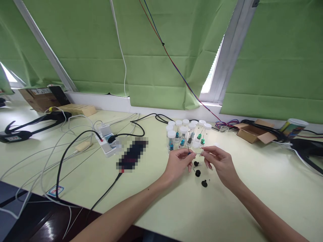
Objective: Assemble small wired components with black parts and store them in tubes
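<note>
My left hand (pixel 178 163) pinches a small dark blue piece (pixel 189 153) with a thin dark stem rising from it. Opposite it, my right hand (pixel 219 163) has its fingertips closed on a thin, pale pin-like piece (pixel 199 154) that spans the narrow gap between the hands. On the table just below lie three small round black parts: one with a short pin (pixel 196 163), a thicker one (pixel 198 173) and a flat one (pixel 204 183). Behind my hands stand several clear vials (pixel 171 141) with white caps, holding blue, green or dark pieces on thin stems.
A white power strip (pixel 107 144) with cables and a blurred dark device (pixel 132 155) lie to the left. At the back right are an open small carton (pixel 252 132), a canister (pixel 292 129) and black gear (pixel 306 153). Green blinds (pixel 164 74) hang behind the table (pixel 242 215).
</note>
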A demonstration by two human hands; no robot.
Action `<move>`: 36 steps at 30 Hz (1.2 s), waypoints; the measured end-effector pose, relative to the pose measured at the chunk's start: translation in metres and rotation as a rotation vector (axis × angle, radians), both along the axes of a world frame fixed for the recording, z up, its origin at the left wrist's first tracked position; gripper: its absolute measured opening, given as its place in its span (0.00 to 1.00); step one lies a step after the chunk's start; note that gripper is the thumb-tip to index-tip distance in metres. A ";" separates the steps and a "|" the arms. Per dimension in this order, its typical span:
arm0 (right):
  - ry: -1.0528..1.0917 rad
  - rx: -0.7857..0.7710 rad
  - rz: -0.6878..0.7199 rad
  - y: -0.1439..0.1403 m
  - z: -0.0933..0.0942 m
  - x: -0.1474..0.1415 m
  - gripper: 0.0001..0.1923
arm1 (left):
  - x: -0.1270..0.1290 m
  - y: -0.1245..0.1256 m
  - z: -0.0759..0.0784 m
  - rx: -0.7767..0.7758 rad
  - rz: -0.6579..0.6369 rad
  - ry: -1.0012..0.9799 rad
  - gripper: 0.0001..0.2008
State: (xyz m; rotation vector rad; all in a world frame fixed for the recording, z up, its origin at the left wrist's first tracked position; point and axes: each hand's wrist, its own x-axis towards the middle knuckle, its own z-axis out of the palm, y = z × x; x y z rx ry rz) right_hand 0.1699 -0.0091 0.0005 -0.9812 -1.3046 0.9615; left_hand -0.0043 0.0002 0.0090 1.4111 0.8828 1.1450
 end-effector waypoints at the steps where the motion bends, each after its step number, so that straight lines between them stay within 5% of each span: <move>1: 0.003 0.000 0.000 0.000 0.000 0.000 0.12 | 0.000 0.000 0.001 -0.003 -0.004 -0.001 0.16; 36: 0.002 -0.111 0.084 -0.004 0.003 -0.001 0.19 | 0.003 -0.004 -0.005 0.195 0.080 0.043 0.12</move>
